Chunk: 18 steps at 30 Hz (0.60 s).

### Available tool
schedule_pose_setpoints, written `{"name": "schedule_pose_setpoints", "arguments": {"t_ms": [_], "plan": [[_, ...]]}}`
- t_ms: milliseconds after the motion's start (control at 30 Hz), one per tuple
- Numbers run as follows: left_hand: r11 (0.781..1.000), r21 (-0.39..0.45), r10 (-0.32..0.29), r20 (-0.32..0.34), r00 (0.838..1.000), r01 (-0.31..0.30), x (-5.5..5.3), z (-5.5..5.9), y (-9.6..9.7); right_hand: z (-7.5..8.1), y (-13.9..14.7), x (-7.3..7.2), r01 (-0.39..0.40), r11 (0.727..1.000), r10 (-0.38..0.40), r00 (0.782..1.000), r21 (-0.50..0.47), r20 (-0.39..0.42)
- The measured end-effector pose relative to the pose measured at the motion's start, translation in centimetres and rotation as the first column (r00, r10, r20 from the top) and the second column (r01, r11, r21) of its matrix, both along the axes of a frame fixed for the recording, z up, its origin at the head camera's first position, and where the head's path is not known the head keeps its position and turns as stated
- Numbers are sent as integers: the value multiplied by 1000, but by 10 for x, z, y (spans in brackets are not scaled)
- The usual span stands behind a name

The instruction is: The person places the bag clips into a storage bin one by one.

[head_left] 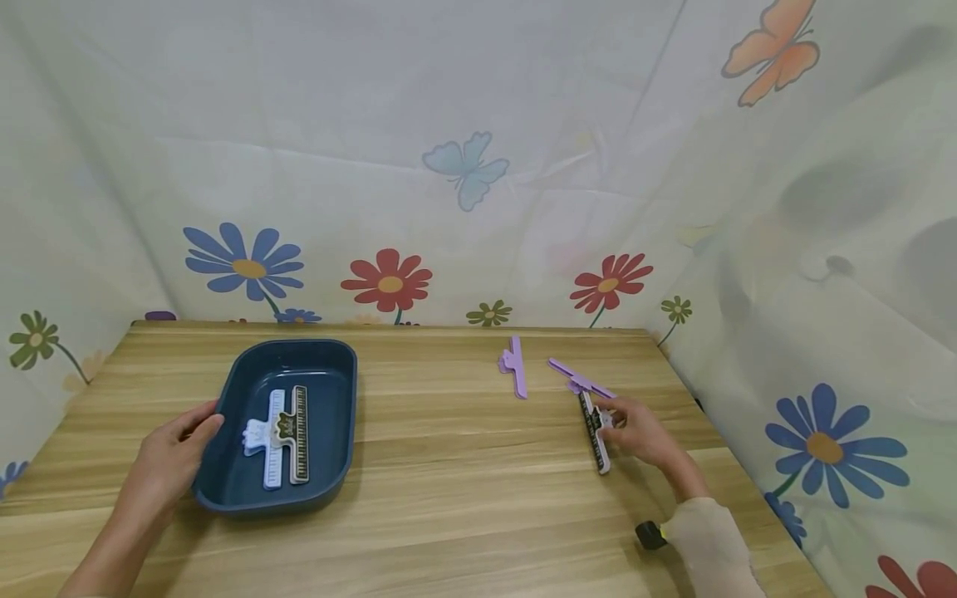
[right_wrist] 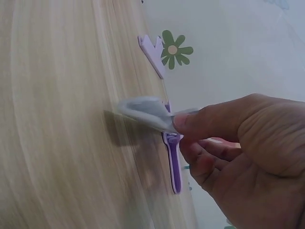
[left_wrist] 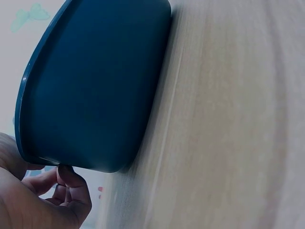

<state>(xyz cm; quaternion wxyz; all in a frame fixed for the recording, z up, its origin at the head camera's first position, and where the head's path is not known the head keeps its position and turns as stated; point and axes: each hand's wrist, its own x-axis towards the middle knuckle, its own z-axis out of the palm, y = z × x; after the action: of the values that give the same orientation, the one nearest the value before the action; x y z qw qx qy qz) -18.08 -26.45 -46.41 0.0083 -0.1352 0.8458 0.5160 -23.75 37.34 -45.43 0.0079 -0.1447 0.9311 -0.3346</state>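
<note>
Blue tray [head_left: 329,407]: cropped, L cam
L hand [head_left: 160,461]: gripping its edge
R hand [head_left: 635,430]: pinching blk/wht clip [head_left: 592,433], blurry R cam

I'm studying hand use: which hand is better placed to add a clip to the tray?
Probably the right hand: it pinches a black-and-white clip, while the left hand grips the tray.

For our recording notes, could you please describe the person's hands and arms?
The left hand and right hand wear no gloves. On the right is a pale beige sleeve; by its cuff sits a small black block with a yellow-green edge.
</note>
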Motion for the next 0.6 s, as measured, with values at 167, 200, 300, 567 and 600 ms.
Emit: {"name": "schedule_pose_setpoints", "arguments": {"t_ms": [167, 200, 300, 567, 600], "plan": [[1000, -6, -1, 5, 1000, 1, -1, 1, -1, 1, -1, -1, -2, 1000, 2, 1000, -10, 13], [1000, -8, -1, 5, 1000, 1, -1, 1, -1, 1, -2, -1, 1, 1000, -1, 1000, -11, 15], [1000, -5, -1, 4, 1000, 1, 0, 0, -1, 1, -3, -1, 11, 1000, -11, 1000, -11, 17], [1000, 7, 1, 7, 1000, -1, -1, -1, 0, 1, -6, -2, 21, 1000, -21, 1000, -1, 3], [1000, 5, 3, 7, 1000, -3, 0, 0, 0, 1, -6, -1, 19, 1000, -19, 1000, -2, 5]]}}
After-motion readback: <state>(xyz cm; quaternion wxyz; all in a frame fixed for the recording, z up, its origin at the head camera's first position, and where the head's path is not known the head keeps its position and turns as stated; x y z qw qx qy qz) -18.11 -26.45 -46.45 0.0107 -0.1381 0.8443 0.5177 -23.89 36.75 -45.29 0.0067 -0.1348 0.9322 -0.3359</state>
